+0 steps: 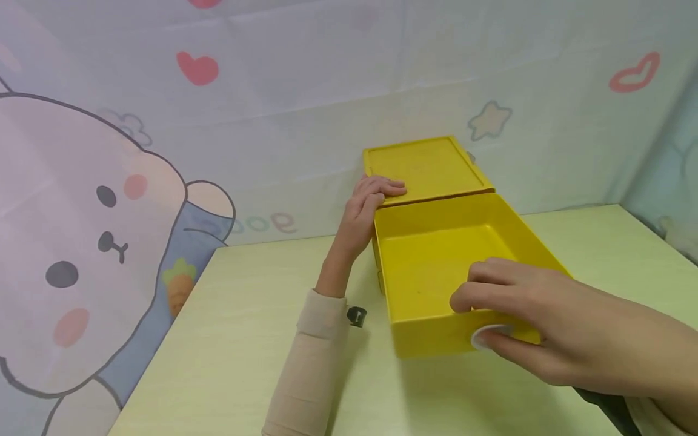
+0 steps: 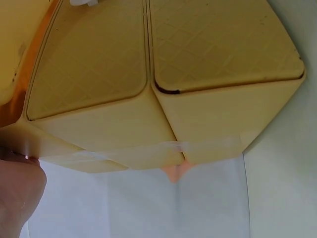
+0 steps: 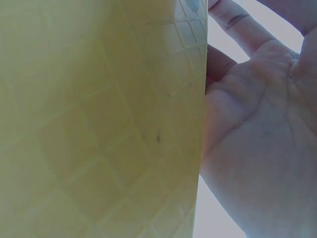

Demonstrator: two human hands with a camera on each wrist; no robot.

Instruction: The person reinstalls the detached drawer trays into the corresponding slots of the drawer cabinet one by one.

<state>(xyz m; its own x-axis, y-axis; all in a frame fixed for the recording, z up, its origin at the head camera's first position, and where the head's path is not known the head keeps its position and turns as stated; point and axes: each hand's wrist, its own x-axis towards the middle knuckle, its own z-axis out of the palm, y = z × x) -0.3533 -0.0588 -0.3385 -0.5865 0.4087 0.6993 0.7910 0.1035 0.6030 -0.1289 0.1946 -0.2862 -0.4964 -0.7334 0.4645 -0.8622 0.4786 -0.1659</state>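
A yellow drawer unit stands on the table with its flat top (image 1: 425,169) toward the back wall. Its top drawer (image 1: 431,339) is pulled well out toward me, and the drawer's inside holds nothing. My right hand (image 1: 551,321) grips the drawer front, fingers hooked over the rim and thumb by the white knob (image 1: 481,338). In the right wrist view the diamond-patterned drawer front (image 3: 99,124) stands beside the palm. My left hand (image 1: 365,212) rests on the unit's top left edge, fingers lying across the top. Two lower drawer fronts (image 2: 228,44) show closed in the left wrist view.
The pale table (image 1: 234,339) extends left and right of the unit. Behind it hangs a printed cloth (image 1: 305,109) with hearts, a star and a large cartoon animal. Clear tape (image 2: 148,148) runs along the unit's side. A small black device (image 1: 357,316) sits at the left wrist.
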